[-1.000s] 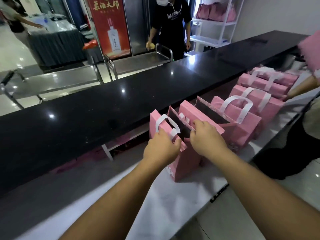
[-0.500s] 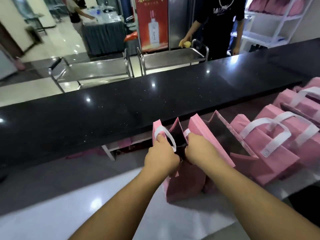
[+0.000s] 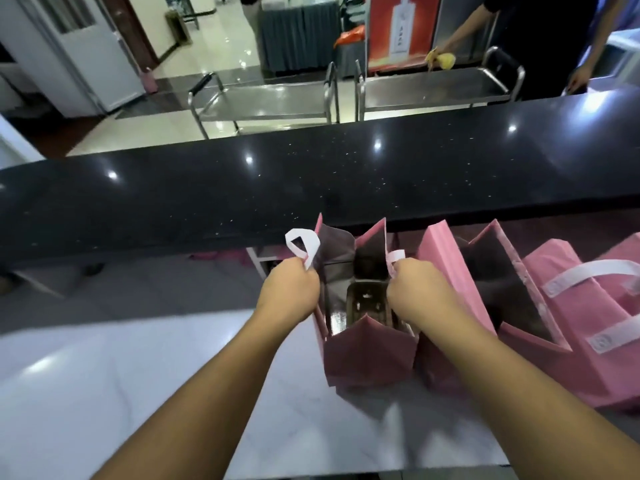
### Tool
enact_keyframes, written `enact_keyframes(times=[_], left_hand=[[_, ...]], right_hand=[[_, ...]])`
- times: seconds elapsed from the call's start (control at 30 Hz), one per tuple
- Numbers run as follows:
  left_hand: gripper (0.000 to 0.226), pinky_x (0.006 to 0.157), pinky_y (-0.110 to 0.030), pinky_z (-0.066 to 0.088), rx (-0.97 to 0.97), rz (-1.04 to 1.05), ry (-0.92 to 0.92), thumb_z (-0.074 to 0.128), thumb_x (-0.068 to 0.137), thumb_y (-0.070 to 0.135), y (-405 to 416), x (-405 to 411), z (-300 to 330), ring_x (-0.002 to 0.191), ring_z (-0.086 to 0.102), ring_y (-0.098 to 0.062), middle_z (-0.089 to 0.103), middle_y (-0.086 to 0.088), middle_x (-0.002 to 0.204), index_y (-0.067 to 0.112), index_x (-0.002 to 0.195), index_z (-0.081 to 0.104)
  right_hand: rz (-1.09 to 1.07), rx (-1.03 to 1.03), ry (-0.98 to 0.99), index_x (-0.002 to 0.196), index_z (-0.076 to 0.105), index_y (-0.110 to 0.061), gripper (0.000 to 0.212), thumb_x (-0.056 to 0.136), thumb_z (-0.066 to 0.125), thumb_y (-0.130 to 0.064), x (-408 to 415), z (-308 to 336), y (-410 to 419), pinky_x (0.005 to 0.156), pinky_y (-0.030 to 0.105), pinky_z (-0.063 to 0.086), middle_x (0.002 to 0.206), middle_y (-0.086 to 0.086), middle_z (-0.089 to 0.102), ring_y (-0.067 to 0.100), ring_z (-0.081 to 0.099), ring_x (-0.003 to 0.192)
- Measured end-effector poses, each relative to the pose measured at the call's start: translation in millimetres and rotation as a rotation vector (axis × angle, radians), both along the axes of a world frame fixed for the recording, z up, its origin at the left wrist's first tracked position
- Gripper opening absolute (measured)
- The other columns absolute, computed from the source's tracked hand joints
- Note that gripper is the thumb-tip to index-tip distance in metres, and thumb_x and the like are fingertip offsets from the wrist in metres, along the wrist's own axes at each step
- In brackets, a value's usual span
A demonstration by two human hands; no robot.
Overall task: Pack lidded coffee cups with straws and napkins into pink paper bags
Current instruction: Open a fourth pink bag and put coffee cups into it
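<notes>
- The task looks to be at an early stage for this bag: the pink bag (image 3: 367,358) stands upright on the white table (image 3: 104,393) with its mouth pulled wide, and no cup, straw or napkin shows anywhere in view.
- The left hand (image 3: 289,294) is closed on the bag's left rim, pinching it by the white handle (image 3: 303,247) that loops up above the knuckles.
- The right hand (image 3: 417,289) is closed on the opposite rim, where a short piece of the second handle (image 3: 396,256) pokes out; the two hands hold the sides apart.
- Inside, the bag shows a dark shiny lining and a bare flat bottom; I judge it empty.
- Just to its right, touching it, a second open bag (image 3: 446,271) stands with a dark interior; whether anything is in it cannot be told.
- Further right lie folded bags (image 3: 571,368), flat with white handles on top, apparently not yet opened.
- What remains, by my reading: fetching lidded cups, straws and napkins and loading each bag.
</notes>
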State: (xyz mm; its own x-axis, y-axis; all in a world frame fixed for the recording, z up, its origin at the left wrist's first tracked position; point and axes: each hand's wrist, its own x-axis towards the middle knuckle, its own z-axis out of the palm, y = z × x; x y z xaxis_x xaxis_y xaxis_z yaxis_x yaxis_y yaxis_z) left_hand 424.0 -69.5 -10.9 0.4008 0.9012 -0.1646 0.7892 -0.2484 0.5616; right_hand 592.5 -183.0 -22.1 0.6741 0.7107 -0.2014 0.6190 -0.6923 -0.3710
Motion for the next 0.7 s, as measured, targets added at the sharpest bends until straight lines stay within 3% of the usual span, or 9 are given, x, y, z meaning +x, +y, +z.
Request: enact_keyframes(times=[0.13,0.2,0.3,0.43,0.57,0.7], left_hand=[[0.032,0.053,-0.032,0.051,-0.031,0.1,-0.089,0.043,0.098,0.027,-2.0,-54.1,5.3,0.064,0.068,-0.027,0.068,-0.004,0.069,0.016,0.07,0.057],[0.035,0.051,-0.035,0.053,-0.049,0.154,-0.105,0.044,0.098,0.032,-5.1,-86.4,7.6,0.063,0.068,-0.026,0.067,-0.002,0.066,0.017,0.07,0.059],[0.036,0.062,-0.045,0.061,-0.084,0.245,-0.137,0.043,0.095,0.039,-11.8,-142.0,11.8,0.069,0.07,-0.029,0.069,-0.002,0.072,0.016,0.076,0.063],[0.038,0.068,-0.046,0.061,-0.096,0.372,-0.199,0.038,0.086,0.043,-24.6,-232.9,20.1,0.072,0.07,-0.029,0.07,-0.005,0.074,0.016,0.075,0.062],[0.035,0.065,-0.039,0.056,-0.076,0.492,-0.228,0.042,0.085,0.041,-40.8,-333.2,23.9,0.072,0.069,-0.029,0.07,-0.005,0.072,0.015,0.068,0.058],[0.03,0.053,-0.032,0.04,-0.034,0.62,-0.208,0.043,0.081,0.037,-65.4,-436.2,25.6,0.062,0.061,-0.023,0.062,0.001,0.06,0.015,0.063,0.053]], right_hand=[[0.1,0.035,-0.013,0.097,0.059,-0.015,0.017,0.088,0.049,-0.004,-28.7,8.4,8.1,0.073,0.038,0.048,0.093,0.011,0.068,0.033,0.056,0.079],[0.156,0.037,-0.007,0.096,0.061,-0.013,0.015,0.089,0.05,-0.007,-50.3,11.5,16.9,0.065,0.033,0.043,0.092,0.01,0.066,0.032,0.057,0.076],[0.275,0.026,-0.019,0.096,0.064,-0.012,0.017,0.089,0.049,-0.008,-94.0,13.3,32.5,0.057,0.032,0.039,0.088,0.009,0.065,0.031,0.058,0.074],[0.41,0.049,-0.038,0.095,0.064,-0.014,0.015,0.09,0.051,-0.01,-178.2,13.6,55.8,0.047,0.027,0.033,0.081,0.005,0.063,0.022,0.055,0.063],[0.569,0.085,-0.053,0.089,0.064,-0.015,0.015,0.086,0.049,-0.011,-280.8,14.3,71.1,0.058,0.032,0.04,0.085,0.009,0.067,0.032,0.056,0.07],[0.704,0.129,-0.067,0.079,0.06,-0.016,0.013,0.086,0.049,-0.013,-381.8,14.2,73.5,0.047,0.03,0.032,0.074,0.004,0.059,0.025,0.053,0.062]])
